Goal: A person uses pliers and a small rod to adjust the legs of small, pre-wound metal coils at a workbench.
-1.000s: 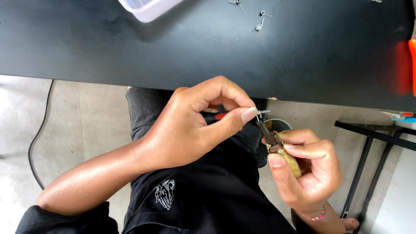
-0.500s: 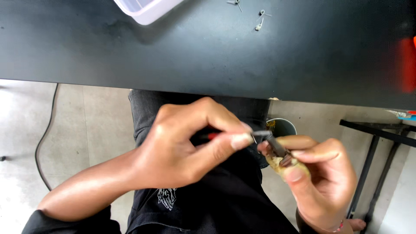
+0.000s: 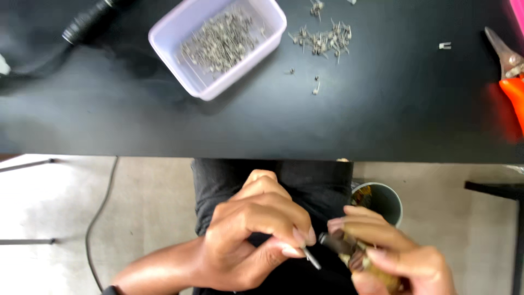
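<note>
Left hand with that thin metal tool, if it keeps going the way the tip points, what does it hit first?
The left hand aims the thin metal tool rightward and slightly down. It would likely first meet the small dark-and-tan piece pinched in the right hand, though depth is hard to judge.

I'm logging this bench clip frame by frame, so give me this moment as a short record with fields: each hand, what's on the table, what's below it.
left hand: over the lap, pinching a thin metal tool at its tip
right hand: holds a small brownish part against the tool tip
table: black top, above the hands
tray: pale plastic, holds many small metal pins
loose pins: heap beside the tray, a few strays
cutters: orange handles, table's right edge
cup: round, on the floor by the knee
</note>
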